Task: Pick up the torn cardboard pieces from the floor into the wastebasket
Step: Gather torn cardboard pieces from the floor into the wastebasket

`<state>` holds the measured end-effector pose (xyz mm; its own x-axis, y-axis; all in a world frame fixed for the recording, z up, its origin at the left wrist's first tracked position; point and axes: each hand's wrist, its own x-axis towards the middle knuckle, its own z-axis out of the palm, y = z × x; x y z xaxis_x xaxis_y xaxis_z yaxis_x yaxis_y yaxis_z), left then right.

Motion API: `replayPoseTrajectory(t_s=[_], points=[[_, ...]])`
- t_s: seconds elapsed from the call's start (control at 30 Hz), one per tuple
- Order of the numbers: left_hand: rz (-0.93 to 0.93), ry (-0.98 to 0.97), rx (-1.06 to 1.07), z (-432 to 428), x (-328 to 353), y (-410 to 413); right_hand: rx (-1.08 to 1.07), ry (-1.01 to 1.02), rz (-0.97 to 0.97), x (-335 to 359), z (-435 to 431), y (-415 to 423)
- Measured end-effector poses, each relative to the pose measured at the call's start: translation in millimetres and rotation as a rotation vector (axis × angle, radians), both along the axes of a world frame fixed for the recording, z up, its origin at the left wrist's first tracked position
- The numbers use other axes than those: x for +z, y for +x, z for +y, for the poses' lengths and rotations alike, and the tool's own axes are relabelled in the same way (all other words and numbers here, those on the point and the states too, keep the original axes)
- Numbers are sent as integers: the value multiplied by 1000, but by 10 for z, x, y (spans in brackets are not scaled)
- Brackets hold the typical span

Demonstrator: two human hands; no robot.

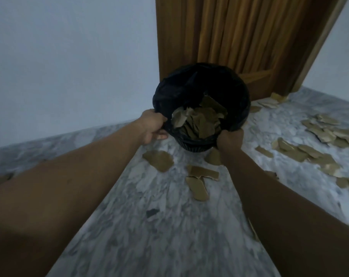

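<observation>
- The left hand (152, 126) grips the basket (237, 108) at its left rim.
- The right hand (229, 139) clutches its near right rim.
- The basket, tilted toward the person, holds cardboard pieces (199, 120).
- More scraps (197, 182) lie on the floor (159, 236), in front and right of the basket.

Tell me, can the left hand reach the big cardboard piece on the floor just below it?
Probably yes. The left hand grips the wastebasket rim, and only bare floor separates it from the cardboard piece.
</observation>
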<state>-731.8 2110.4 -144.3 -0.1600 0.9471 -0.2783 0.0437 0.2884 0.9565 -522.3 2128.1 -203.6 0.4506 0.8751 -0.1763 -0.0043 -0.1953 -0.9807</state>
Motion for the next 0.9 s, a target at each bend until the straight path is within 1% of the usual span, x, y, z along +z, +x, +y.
replayPoseTrajectory(t_s=[0.1,0.23,0.33,0.37,0.43,0.5,0.53,0.57,0.6,0.63,0.67,0.73,0.8,0.83,0.9], points=[[-7,73,26,115,-128,102,7,4,50,-188,95,6],[-31,142,71,246,-225,114,19,10,78,-186,209,-51],[42,133,46,359,-321,100,58,16,125,-145,260,-134],[91,147,30,390,-370,90,60,25,97,-173,266,-171],[182,265,8,395,-468,91,15,42,-26,-304,290,-200],[308,399,3,319,-660,106,-25,88,-136,-622,335,-148],[372,411,20,261,-796,118,-16,73,-176,-726,269,-128],[433,366,33,218,-1006,107,20,23,-212,-783,150,-120],[509,277,5,182,-1234,86,115,-75,-250,-883,43,-106],[610,159,-88,162,-1461,63,265,-204,-320,-992,-51,-83],[729,49,-227,135,-1649,49,417,-305,-430,-1108,-131,-45],[910,-114,-436,144,-1947,43,590,-412,-634,-1310,-220,-2],[1055,-188,-483,195,-2084,39,653,-454,-766,-1429,-274,-42],[1095,-215,-495,213,-2142,17,670,-471,-830,-1442,-326,-85],[1098,-254,-498,223,-2259,-28,710,-507,-976,-1488,-375,-187]])
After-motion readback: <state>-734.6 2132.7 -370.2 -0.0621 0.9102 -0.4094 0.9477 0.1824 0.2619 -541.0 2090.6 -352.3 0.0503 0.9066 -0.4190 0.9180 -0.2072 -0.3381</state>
